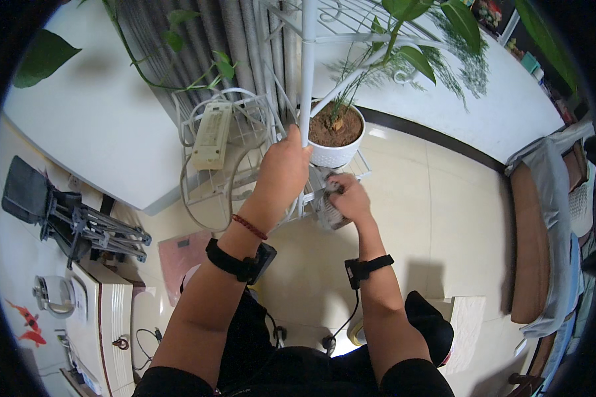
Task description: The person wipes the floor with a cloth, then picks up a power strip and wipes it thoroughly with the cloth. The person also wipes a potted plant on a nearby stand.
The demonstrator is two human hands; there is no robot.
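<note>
My left hand [287, 166] is closed around the white metal post [308, 74] of a plant stand. Lower and to the right, my right hand [350, 197] grips a crumpled grey cloth [330, 211] against the stand's lower part. Just above that hand, a white textured pot [335, 153] with soil and a thin-leaved plant rests on a wire shelf. Left of the post, a power strip [212, 136] with a looped cable lies on another wire shelf [198, 196].
Trailing green leaves [412, 62] hang over the upper shelf. A grey curtain [228, 39] stands behind. Folded black stools [79, 216] and a drawer cabinet [114, 317] are at left, a pink flat panel [181, 258] on the floor, and a covered sofa [531, 238] at right.
</note>
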